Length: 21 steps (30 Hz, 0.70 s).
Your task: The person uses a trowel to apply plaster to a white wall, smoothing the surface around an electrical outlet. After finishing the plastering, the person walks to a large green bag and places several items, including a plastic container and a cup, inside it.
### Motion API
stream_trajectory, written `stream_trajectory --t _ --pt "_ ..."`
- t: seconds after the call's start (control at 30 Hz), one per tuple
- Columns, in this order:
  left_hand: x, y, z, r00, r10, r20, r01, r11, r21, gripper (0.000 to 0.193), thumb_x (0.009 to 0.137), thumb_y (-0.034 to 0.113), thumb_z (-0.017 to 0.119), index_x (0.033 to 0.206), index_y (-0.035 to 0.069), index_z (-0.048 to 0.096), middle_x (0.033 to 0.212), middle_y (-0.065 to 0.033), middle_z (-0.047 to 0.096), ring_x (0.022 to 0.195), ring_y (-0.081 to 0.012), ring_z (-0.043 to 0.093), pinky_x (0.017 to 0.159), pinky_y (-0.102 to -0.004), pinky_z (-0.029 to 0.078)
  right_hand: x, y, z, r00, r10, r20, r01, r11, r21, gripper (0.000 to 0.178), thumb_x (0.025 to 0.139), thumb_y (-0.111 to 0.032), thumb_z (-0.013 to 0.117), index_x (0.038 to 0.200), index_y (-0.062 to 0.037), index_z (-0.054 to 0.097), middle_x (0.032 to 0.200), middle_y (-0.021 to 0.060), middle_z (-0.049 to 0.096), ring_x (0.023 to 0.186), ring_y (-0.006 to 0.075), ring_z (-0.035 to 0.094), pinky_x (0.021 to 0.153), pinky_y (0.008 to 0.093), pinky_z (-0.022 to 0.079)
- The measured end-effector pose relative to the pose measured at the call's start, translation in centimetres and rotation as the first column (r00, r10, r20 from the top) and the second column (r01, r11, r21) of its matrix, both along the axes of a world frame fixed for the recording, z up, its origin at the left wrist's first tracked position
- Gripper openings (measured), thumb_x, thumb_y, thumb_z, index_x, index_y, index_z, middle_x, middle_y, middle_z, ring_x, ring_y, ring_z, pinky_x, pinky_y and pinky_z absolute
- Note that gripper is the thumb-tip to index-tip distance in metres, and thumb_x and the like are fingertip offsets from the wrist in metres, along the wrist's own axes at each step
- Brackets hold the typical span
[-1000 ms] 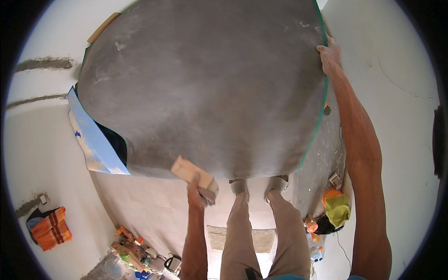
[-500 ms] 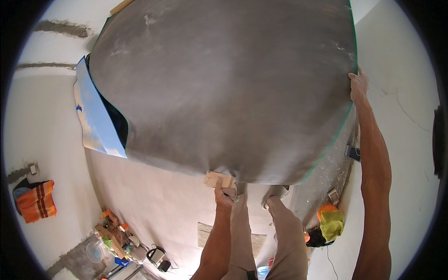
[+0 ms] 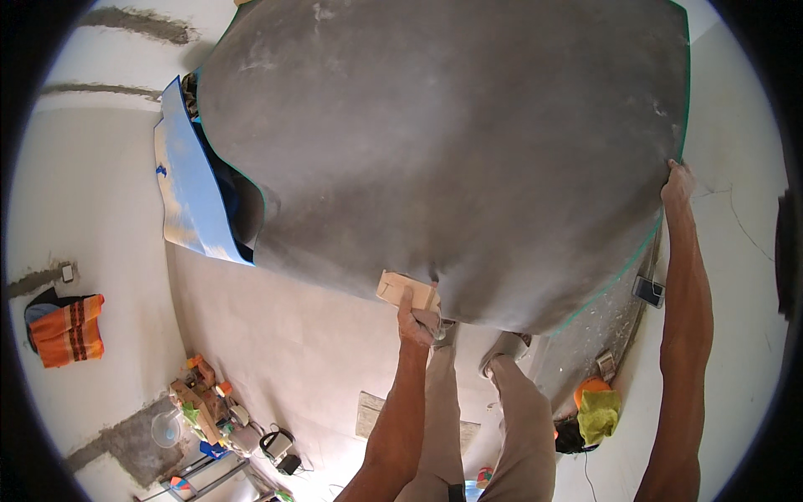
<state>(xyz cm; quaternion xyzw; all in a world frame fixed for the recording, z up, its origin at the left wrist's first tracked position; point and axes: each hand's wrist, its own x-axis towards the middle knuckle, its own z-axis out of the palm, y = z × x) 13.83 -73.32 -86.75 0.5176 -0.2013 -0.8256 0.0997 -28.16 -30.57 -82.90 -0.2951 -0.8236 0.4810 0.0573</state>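
A large, sagging dark grey sheet (image 3: 468,134) with a green edge spreads in front of me. My left hand (image 3: 420,321) is closed at its near edge on a tan folded cardboard piece (image 3: 406,289), thumb on top. The sheet puckers right beside that cardboard; whether my fingers also pinch the sheet is hidden. My right hand (image 3: 678,180), arm stretched out, grips the sheet's right edge close to the wall. At the left, a blue panel (image 3: 196,180) with worn tan patches hangs along the sheet, with a dark gap between them.
A phone (image 3: 648,290) lies by the right wall, near an orange and yellow-green cloth bundle (image 3: 598,410). Tools and boxes (image 3: 213,410) pile up at the lower left. An orange striped cloth (image 3: 71,330) is at the left wall. A flat board (image 3: 368,414) lies beside my legs.
The view has turned slightly. The sheet has shifted right with my right hand still on its edge. My left hand has moved forward and a little right, carrying the cardboard piece.
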Motion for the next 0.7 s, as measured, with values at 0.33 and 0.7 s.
stream_trajectory --t 0.33,0.7 --pt "6.8 1.9 -1.5 0.966 0.234 0.111 -0.229 0.972 -0.051 0.039 0.096 0.043 0.058 0.110 0.007 0.058 0.094 -0.0086 0.066 0.081 -0.0219 0.065 0.065 -0.0341 0.054 -5.2 10.8 -6.2 0.963 0.222 -0.152 -0.170 0.940 0.297 0.053 0.090 -0.014 0.065 0.141 -0.0042 0.052 0.130 0.0182 0.062 0.119 0.0291 0.058 0.105 0.0354 0.042" --pt "8.0 0.0 -9.1 0.968 0.248 -0.043 -0.247 0.969 0.022 0.041 0.092 0.041 0.066 0.110 0.005 0.059 0.096 -0.0086 0.067 0.093 -0.0281 0.068 0.067 -0.0308 0.060 -6.9 8.1 -2.6 0.961 0.274 -0.033 -0.201 0.776 0.598 0.055 0.089 -0.021 0.065 0.142 -0.0122 0.054 0.124 0.0151 0.067 0.110 0.0274 0.065 0.098 0.0357 0.049"
